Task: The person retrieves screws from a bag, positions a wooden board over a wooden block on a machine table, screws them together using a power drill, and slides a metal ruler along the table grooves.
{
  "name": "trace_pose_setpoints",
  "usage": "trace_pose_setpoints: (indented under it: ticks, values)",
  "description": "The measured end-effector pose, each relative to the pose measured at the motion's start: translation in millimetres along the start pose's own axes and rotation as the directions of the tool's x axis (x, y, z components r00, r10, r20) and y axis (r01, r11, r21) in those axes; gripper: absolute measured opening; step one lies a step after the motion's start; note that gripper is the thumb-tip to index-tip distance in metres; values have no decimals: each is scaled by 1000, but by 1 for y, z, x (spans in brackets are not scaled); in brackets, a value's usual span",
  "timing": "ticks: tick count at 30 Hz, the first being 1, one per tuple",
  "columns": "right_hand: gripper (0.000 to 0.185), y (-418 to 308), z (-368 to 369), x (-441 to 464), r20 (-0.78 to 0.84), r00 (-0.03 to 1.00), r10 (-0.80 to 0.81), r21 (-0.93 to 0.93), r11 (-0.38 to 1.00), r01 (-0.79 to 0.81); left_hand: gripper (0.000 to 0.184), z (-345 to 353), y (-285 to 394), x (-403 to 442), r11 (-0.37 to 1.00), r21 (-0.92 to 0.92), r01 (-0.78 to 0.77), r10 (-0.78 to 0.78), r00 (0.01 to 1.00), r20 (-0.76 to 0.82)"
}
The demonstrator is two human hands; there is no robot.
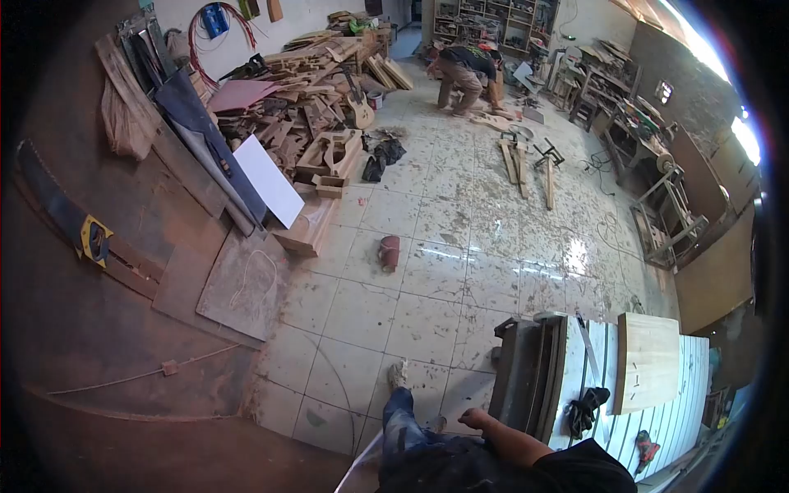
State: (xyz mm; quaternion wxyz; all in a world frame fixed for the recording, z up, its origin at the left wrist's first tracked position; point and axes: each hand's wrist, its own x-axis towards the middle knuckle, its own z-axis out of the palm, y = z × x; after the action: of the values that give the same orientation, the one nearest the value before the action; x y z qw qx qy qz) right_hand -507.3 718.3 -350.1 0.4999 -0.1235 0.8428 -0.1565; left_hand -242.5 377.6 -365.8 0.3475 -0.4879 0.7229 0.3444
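Note:
My right hand (472, 419) hangs low in front of my body, its fingers loosely curled with nothing visible in them. It is over the tiled floor, left of a workbench (690, 394) with a white ridged top, and does not touch it. A pale wooden board (649, 357) lies on that bench. Beside the board are a long metal ruler-like strip (588, 352), a black bundle (588, 411) and a red power tool (647, 450). My left hand is out of view. A thin white strip (362, 462) runs down beside my left leg.
A reddish cylindrical object (389, 252) stands on the tiled floor ahead. Wood offcuts (279, 123) and a guitar body (359, 111) fill the left side. A handsaw (62, 214) is at far left. Another person (468, 70) bends over near clamped wood (548, 177).

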Motion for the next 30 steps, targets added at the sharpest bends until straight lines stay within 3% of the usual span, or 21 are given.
trace_pose_setpoints:
  ticks: [7, 9, 13, 15, 16, 17, 18, 19, 20, 21, 22, 23, 26, 28, 30]
  values:
    - [49, -26, -75, 33, -96, 994, -48, 154, 986, 63, 45, -40, 108, 42, 968, -206, -146, 165, 983, 78]
    - [45, -5, -74, 66, -117, 993, 4, 33, 999, 0, 46, -55, 136, 48, 954, -245, -173, 200, 976, 89]
    - [43, -6, -100, 92, -41, 983, 178, 96, 980, -174, 47, -73, 172, 56, 935, -304, -185, 234, 963, 133]
    - [41, -17, -114, 92, -24, 992, 122, 79, 990, -120, 48, -84, 178, 60, 939, -300, -170, 227, 960, 166]
    - [39, 8, -95, 128, -104, 990, -96, -163, 984, 78, 49, -91, 178, 62, 947, -280, -159, 217, 958, 188]
    - [39, -10, -111, 118, -115, 993, 27, 31, 999, -24, 49, -97, 175, 68, 957, -252, -143, 200, 956, 215]
    - [41, -18, -121, 120, -156, 987, 33, 63, 998, -23, 50, -105, 169, 76, 970, -209, -121, 172, 954, 245]
    - [43, -25, -134, 117, -203, 979, -30, -22, 999, 26, 50, -116, 161, 87, 984, -155, -91, 132, 953, 274]
    - [44, -35, -142, 114, -312, 949, 41, 102, 995, -10, 50, -131, 156, 101, 994, -93, -64, 89, 950, 299]
    - [42, -41, -153, 119, -247, 958, 143, 199, 976, -94, 51, -154, 145, 122, 999, -18, -39, 42, 954, 298]
    - [41, -48, -162, 111, -339, 933, 124, 207, 977, -55, 51, -181, 146, 139, 1000, -9, 13, -10, 958, 287]
    - [42, -53, -173, 105, -333, 918, 214, 365, 927, -84, 52, -216, 150, 163, 998, 4, 55, -54, 969, 240]
    - [44, -46, -183, 90, -376, 863, 337, 537, 839, -93, 52, -296, 232, 219, 991, -116, 61, -48, 993, 112]
    - [45, -26, -180, 107, -392, 809, 438, 636, 764, -105, 51, -339, 320, 241, 987, -155, -45, 56, 996, 69]
    - [43, -9, -180, 103, -364, 801, 476, 583, 787, -203, 45, -368, 407, 267, 965, -209, -159, 174, 983, 55]
